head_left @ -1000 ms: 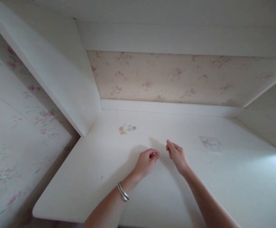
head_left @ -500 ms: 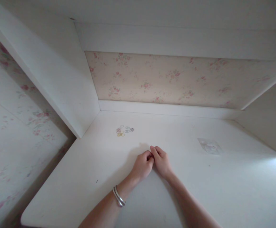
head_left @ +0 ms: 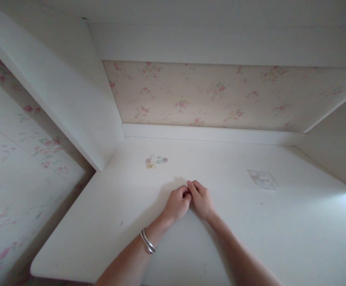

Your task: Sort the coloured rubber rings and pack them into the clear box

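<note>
Two hands meet on the white bench [head_left: 250,238], the left hand [head_left: 177,203] with bracelets [head_left: 148,240] at its wrist curled against the right hand [head_left: 202,198], fingers pinched together over something too small to tell, while beyond lie small coloured rings [head_left: 155,161] and, further right, a clear packet [head_left: 263,179].

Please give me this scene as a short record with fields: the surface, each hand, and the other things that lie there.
surface: white desk set in an alcove, flowered wallpaper behind
left hand: curled, fingertips against the right hand; what it pinches cannot be told
right hand: curled, fingertips meeting the left hand above the desk
wrist: silver bangles on the left arm
rings: small coloured cluster, beyond the hands to the left, untouched
bag: small clear packet lying flat, to the right, apart from the hands
</note>
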Demonstrator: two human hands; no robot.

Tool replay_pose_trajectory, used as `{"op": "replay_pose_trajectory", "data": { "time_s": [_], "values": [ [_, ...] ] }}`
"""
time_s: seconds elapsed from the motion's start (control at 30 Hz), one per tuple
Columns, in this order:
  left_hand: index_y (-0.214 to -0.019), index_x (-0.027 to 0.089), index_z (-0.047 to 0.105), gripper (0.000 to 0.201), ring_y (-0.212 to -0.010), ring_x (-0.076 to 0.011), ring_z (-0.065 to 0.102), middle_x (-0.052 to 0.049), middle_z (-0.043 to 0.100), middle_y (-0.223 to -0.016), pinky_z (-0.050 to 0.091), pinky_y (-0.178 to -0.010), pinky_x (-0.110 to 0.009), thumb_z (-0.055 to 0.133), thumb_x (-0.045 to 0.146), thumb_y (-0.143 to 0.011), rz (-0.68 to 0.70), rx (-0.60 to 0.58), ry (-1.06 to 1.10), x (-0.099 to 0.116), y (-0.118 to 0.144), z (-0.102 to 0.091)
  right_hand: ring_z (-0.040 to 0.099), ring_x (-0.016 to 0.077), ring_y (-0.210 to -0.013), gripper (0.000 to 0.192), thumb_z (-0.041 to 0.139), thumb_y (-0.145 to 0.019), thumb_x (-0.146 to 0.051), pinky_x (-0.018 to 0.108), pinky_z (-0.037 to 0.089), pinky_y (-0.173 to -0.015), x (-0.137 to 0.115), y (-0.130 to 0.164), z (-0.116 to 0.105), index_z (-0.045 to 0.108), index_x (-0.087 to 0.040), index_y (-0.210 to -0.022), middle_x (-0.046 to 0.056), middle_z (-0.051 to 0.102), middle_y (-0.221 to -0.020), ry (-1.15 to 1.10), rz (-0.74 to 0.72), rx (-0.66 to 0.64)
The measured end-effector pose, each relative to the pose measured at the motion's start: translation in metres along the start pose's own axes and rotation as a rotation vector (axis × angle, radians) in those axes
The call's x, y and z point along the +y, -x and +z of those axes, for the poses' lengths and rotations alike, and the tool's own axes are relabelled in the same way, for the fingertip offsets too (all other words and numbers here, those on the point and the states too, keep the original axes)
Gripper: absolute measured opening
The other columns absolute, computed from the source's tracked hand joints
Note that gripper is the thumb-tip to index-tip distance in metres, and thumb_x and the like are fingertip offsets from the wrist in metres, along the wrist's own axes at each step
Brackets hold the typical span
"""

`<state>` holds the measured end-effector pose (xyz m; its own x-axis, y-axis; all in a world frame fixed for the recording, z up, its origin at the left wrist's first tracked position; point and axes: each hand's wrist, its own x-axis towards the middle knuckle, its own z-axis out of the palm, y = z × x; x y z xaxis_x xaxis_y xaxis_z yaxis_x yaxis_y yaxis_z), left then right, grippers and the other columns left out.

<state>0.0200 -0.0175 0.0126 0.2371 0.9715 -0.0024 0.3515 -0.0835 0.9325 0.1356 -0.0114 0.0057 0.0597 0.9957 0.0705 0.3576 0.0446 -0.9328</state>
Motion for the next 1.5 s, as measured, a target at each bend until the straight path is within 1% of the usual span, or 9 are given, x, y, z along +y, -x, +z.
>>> {"op": "replay_pose_trajectory", "data": {
  "time_s": [0.5, 0.6, 0.7, 0.83, 0.9, 1.0, 1.23, 1.43, 1.5],
  "values": [
    [-0.084, 0.018, 0.063, 0.024, -0.064, -0.0133, 0.056, -0.001, 0.063, -0.073, 0.040, -0.061, -0.024, 0.043, 0.031, -0.087, 0.051, 0.002, -0.011, -0.002, -0.003, -0.010, 0.038, 0.0119, -0.055, 0.047, 0.040, -0.086, -0.060, 0.024, 0.030, -0.052, 0.006, -0.005, 0.000, 0.050, -0.020, -0.065, -0.004, 0.041, -0.055, -0.114, 0.073, 0.021],
    [-0.087, 0.018, 0.063, 0.022, -0.061, -0.0123, 0.056, -0.001, 0.063, -0.076, 0.044, -0.062, -0.025, 0.044, 0.030, -0.087, 0.071, 0.137, -0.085, -0.009, -0.011, -0.028, 0.036, 0.0118, -0.052, 0.047, 0.041, -0.085, -0.061, 0.024, 0.028, -0.050, 0.008, -0.006, 0.000, 0.053, -0.019, -0.066, -0.005, 0.039, -0.052, -0.085, 0.058, 0.014],
    [-0.088, 0.017, 0.064, 0.019, -0.079, -0.0157, 0.058, -0.005, 0.062, -0.090, 0.047, -0.079, -0.030, 0.048, 0.027, -0.086, 0.156, 0.362, -0.288, -0.025, -0.031, -0.059, 0.037, 0.0112, -0.054, 0.045, 0.041, -0.086, -0.057, 0.023, 0.026, -0.051, 0.009, -0.006, -0.001, 0.054, -0.019, -0.066, -0.005, 0.041, -0.055, -0.036, 0.027, -0.025],
    [-0.098, 0.017, 0.065, 0.023, -0.105, -0.0245, 0.053, -0.011, 0.058, -0.102, 0.039, -0.097, -0.040, 0.055, 0.030, -0.082, 0.172, 0.478, -0.687, -0.050, -0.068, -0.106, 0.039, 0.0109, -0.054, 0.044, 0.040, -0.087, -0.054, 0.023, 0.026, -0.052, 0.010, -0.007, -0.001, 0.055, -0.019, -0.065, -0.004, 0.043, -0.055, 0.022, 0.010, -0.035],
    [-0.110, 0.016, 0.062, 0.035, -0.113, -0.0274, 0.049, -0.014, 0.056, -0.113, 0.035, -0.101, -0.041, 0.053, 0.037, -0.083, 0.073, 0.476, -0.822, -0.059, -0.086, -0.122, 0.040, 0.0109, -0.054, 0.044, 0.040, -0.088, -0.053, 0.023, 0.027, -0.053, 0.010, -0.007, -0.001, 0.056, -0.019, -0.066, -0.005, 0.043, -0.055, 0.040, -0.001, -0.053],
    [-0.122, 0.012, 0.054, 0.049, -0.124, -0.0313, 0.041, -0.018, 0.051, -0.127, 0.029, -0.104, -0.044, 0.040, 0.045, -0.089, -0.063, 0.342, -0.933, -0.066, -0.107, -0.129, 0.042, 0.0105, -0.055, 0.043, 0.040, -0.089, -0.051, 0.022, 0.028, -0.053, 0.008, -0.006, -0.001, 0.056, -0.019, -0.066, -0.005, 0.044, -0.054, 0.048, -0.030, -0.078],
    [-0.134, 0.008, 0.042, 0.055, -0.137, -0.0364, 0.022, -0.022, 0.030, -0.147, 0.017, -0.110, -0.050, 0.030, 0.044, -0.093, -0.069, 0.141, -0.977, -0.057, -0.128, -0.089, 0.040, 0.0093, -0.053, 0.043, 0.040, -0.090, -0.049, 0.022, 0.026, -0.052, 0.006, -0.005, -0.002, 0.057, -0.018, -0.065, -0.005, 0.044, -0.054, 0.079, -0.062, -0.118],
    [-0.132, 0.020, 0.046, 0.044, -0.137, -0.0292, 0.025, -0.009, 0.034, -0.148, 0.019, -0.113, -0.046, 0.039, 0.034, -0.091, 0.220, -0.104, -0.850, -0.039, -0.118, -0.023, 0.038, 0.0088, -0.052, 0.040, 0.043, -0.090, -0.043, 0.022, 0.026, -0.052, 0.007, -0.004, 0.001, 0.055, -0.018, -0.061, -0.005, 0.044, -0.054, 0.110, -0.136, -0.112],
    [-0.129, 0.018, 0.050, 0.042, -0.135, -0.0250, 0.031, -0.009, 0.039, -0.144, 0.023, -0.113, -0.041, 0.041, 0.031, -0.090, 0.284, -0.116, -0.811, -0.034, -0.116, -0.010, 0.041, 0.0088, -0.053, 0.038, 0.042, -0.090, -0.041, 0.022, 0.026, -0.052, 0.007, -0.003, 0.001, 0.056, -0.017, -0.062, -0.004, 0.047, -0.056, 0.099, -0.154, -0.118]
  ]
}}
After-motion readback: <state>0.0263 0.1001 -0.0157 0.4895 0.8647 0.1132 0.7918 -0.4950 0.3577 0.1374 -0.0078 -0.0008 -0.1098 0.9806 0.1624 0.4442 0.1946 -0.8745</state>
